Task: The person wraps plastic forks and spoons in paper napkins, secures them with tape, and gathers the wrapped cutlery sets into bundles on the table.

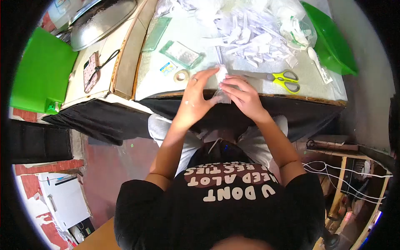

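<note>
White bundle (pixel 222 75): sits between both hands, close to the near edge of the table (pixel 153 84); cannot tell spoon from fork under the fingers.
White handle (pixel 219 56): points away from the body, out past the far end of the bundle.
Clear plastic (pixel 223 97): hangs crumpled at the near end, about level with the table edge.
Left hand (pixel 192 102): grasps the left side of the bundle, with index fingertip high and thumb low by the plastic.
Right hand (pixel 246 98): pinches the right side between bunched fingertips and thumb.
Step in hand: judged as working the plastic about the bundle; cannot tell wrapping from unwrapping.
Next move: judged to call for a steady left hold and light right fingertips, without creasing the film or bending the handle.
Scissors (pixel 285 80): lie just beyond the right hand, with blades toward it.
Cutlery pile (pixel 250 41): lies loose beyond both hands.
Tape roll (pixel 181 75): lies flat near the left hand.
Wrapped spoon (pixel 318 62): lies right of the scissors, well apart from both hands.
</note>
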`<state>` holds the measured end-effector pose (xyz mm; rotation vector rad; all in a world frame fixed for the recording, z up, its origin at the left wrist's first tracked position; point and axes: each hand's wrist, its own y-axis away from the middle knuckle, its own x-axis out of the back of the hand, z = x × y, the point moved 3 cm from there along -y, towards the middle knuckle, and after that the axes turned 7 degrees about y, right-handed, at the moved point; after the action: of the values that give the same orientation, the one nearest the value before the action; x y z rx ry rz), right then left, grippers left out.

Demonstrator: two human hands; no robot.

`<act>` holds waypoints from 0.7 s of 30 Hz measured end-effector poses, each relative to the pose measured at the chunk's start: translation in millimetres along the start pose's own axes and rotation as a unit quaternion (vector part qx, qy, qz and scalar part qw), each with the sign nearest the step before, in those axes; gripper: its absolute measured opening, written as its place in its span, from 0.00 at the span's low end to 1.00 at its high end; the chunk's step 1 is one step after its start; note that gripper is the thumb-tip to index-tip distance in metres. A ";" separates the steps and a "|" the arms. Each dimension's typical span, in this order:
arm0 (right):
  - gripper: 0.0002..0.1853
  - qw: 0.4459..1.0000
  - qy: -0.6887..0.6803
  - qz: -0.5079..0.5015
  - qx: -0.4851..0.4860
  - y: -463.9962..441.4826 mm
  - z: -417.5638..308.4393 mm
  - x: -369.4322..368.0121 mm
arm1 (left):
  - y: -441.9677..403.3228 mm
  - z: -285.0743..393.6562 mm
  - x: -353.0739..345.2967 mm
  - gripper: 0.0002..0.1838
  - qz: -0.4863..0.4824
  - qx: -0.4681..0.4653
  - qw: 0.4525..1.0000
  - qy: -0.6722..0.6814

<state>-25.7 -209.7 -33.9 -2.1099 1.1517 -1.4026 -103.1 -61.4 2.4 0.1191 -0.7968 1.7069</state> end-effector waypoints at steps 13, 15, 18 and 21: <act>0.07 0.996 -0.020 0.041 -0.078 8.7 -3.8 12.7 | 25.4 -20.1 -37.4 0.06 0.158 -0.011 0.985 0.068; 0.05 0.993 -0.026 0.041 -0.108 10.1 -4.7 13.6 | 23.1 -24.0 -37.0 0.05 0.151 0.026 0.982 0.113; 0.04 0.970 -0.081 0.086 -0.214 16.9 -0.1 5.2 | 17.6 -21.3 -35.2 0.04 0.138 0.069 0.977 0.146; 0.02 0.971 -0.066 0.053 -0.225 13.9 2.7 4.1 | 11.9 -18.0 -32.1 0.04 0.128 0.130 0.968 0.172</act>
<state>-28.6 -221.6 -41.9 -2.3484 1.6193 -1.0041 -98.0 -78.6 -31.9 -0.1050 -0.3383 2.0028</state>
